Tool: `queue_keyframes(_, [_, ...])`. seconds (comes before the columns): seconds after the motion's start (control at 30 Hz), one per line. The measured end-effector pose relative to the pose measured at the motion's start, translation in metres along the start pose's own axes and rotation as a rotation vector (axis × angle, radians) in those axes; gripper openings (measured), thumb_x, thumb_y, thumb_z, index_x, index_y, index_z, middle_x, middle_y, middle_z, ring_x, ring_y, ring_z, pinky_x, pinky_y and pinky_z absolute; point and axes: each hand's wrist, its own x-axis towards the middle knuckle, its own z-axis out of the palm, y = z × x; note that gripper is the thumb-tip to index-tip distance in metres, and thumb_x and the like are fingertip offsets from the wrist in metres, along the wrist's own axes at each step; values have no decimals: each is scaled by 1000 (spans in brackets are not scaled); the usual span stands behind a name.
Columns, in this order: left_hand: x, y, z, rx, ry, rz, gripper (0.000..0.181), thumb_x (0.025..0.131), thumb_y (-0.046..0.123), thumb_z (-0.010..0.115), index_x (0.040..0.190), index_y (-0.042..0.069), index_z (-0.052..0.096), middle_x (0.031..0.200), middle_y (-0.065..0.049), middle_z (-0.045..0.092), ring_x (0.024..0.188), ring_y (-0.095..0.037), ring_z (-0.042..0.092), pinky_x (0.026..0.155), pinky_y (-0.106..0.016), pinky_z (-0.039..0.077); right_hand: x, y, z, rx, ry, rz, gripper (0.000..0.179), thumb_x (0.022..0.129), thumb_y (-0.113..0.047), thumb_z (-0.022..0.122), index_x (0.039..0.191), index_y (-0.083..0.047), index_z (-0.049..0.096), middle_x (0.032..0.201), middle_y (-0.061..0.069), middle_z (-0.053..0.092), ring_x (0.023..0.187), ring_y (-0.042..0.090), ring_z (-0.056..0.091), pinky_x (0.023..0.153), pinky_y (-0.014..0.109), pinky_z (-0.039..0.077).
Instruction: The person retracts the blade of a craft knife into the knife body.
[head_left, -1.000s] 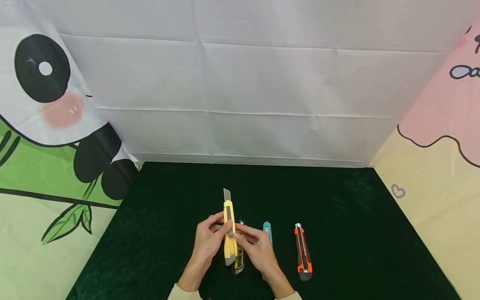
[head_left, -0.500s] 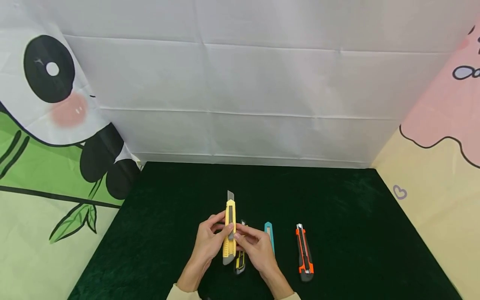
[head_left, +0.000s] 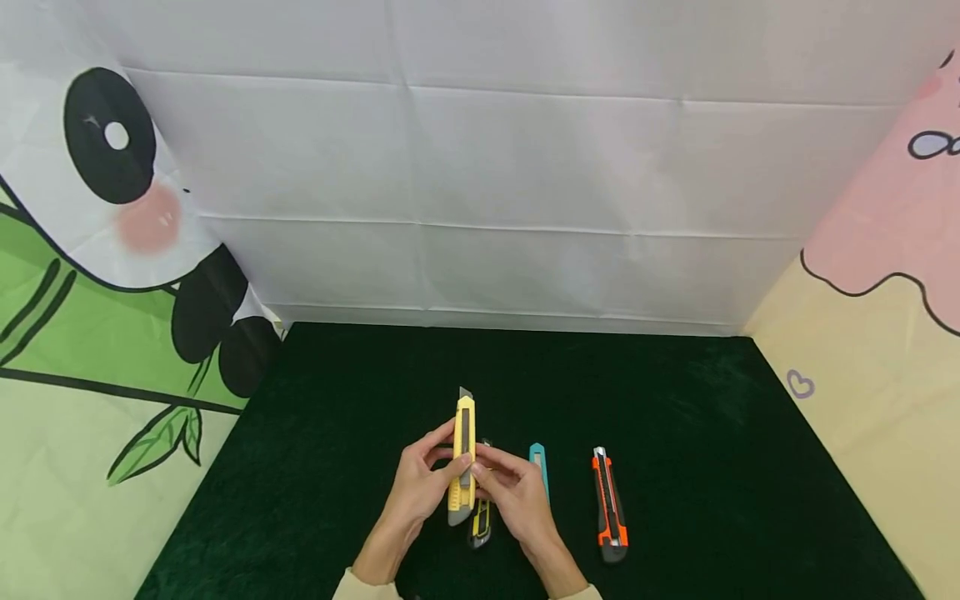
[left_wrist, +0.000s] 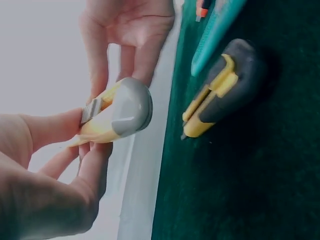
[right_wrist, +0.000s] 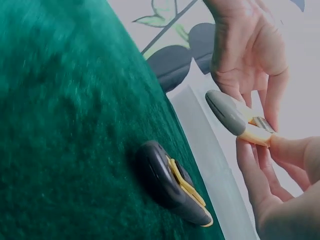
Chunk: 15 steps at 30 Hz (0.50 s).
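Observation:
A yellow utility knife (head_left: 464, 417) with a grey end cap (left_wrist: 132, 107) is held up between both hands, blade end pointing away. Only a short tip of blade (head_left: 466, 392) shows past its nose. My left hand (head_left: 418, 479) pinches the body from the left, thumb on the grey slider (left_wrist: 91, 111). From the right, my right hand (head_left: 523, 502) pinches the same knife between thumb and fingers. Below them a black-and-yellow utility knife (right_wrist: 167, 180) lies on the dark green cloth, partly hidden by the hands in the head view.
A teal utility knife (head_left: 537, 457) lies just beyond the right hand, partly covered by it. Farther right is an orange-and-black utility knife (head_left: 610, 508). The green cloth (head_left: 712, 467) ends at a white backdrop (head_left: 525, 192), with printed panels at both sides.
The yellow knife's blade has slid back into the body, from a long exposed length to a short tip. The left thumb and slider have moved slightly toward the grey end.

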Motion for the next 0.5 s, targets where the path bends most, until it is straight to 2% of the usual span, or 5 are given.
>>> queue_keyframes(0.1, [1,-2,1,12,6,4,60,95,13,72,151,14,51,135,-11,56,114,-27,58,90,-41,54,0,0,-2,-8,-6,-4,43,102,-19,64,141,-2,58,130,19,66,114,35,68,90,38,59])
queue_keyframes(0.33, [1,-7,3,39,4,-35,46,96,31,74,135,9,62,113,-11,63,94,-25,64,78,-36,56,1,0,-4,-18,38,23,43,103,-25,65,141,-4,60,131,15,66,113,32,68,90,37,58])
queue_keyframes(0.5, [-2,-7,4,33,-7,-13,44,99,27,71,137,8,59,110,-12,61,91,-24,63,76,-36,55,1,2,-4,-31,27,20,43,103,-24,64,141,-4,60,134,17,65,112,29,69,90,36,59])
